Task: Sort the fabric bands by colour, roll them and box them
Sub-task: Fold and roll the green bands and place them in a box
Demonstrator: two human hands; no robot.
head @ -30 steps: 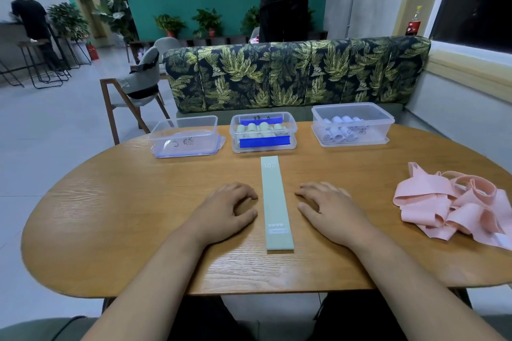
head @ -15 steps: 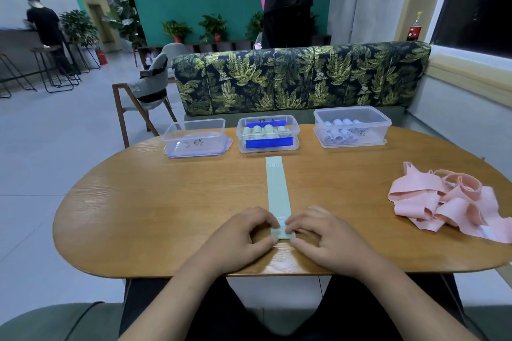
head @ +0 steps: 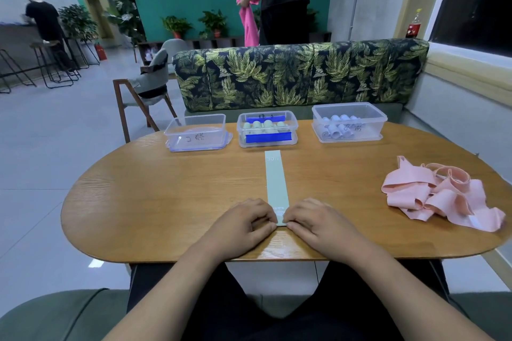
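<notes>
Green band [head: 275,183] lies flat and straight on the desk [head: 166,202], its length running away from the person toward the middle box [head: 267,113]. Laid out like this, it can be rolled from the near end without twisting. Both hands sit at that near end. The left hand [head: 243,225] and the right hand [head: 318,225] have their fingers curled down onto the two corners. The grip of each is a close pinch on the edge of the band, thumb tucked under and fingertips on top. I judge this to be the start of the first turn of the roll. The far end rests free, just short of the middle box.

Placement of the three clear boxes along the far side of the desk looks like sorting by colour. The middle box holds green rolls [head: 261,124], so the band is lined up with the box it likely goes into. The right box [head: 371,119] holds pale rolls [head: 338,129]. The left box [head: 194,133] shows only writing on its wall and no rolls that I can make out.

Pink bands [head: 437,196] lie in a loose heap to the right, well apart from the hands, probably waiting for a later turn. The first fold needs to be tight and square, or the roll may come out crooked.
</notes>
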